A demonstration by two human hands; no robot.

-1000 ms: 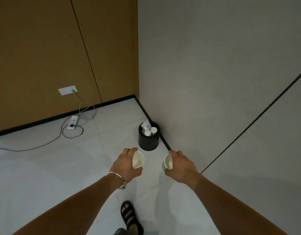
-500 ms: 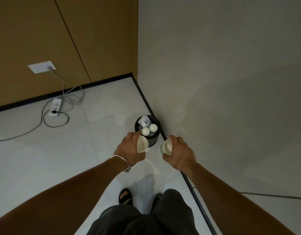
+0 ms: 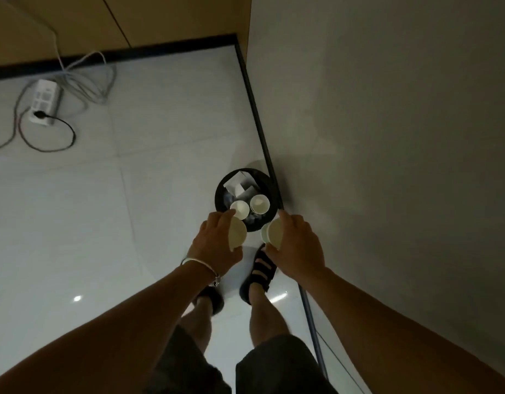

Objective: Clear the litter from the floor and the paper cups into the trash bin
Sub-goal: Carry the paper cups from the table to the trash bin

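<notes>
Pale tiled floor point(image 3: 126, 228), grey wall point(image 3: 388, 137), black trash bin point(image 3: 218, 194) mid-frame, two cups point(image 3: 240, 209) and paper scraps point(image 3: 237, 184) inside. Left hand point(image 3: 214, 245) wrapped round first paper cup point(image 3: 236, 234), right hand point(image 3: 298, 251) round second paper cup point(image 3: 271, 233), both at the bin's near rim. Probably featherlight, thin-walled, crushable: loose side-wall hold enough.

Silver bangle point(image 3: 198, 263), dark shorts point(image 3: 188, 365), seemingly black sandals point(image 3: 261, 270)

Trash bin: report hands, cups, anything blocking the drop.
Left hand grips left cup, right hand grips right cup, both at trash bin near rim. Bin holds two cups plus paper scraps. Nothing blocks the opening.
</notes>
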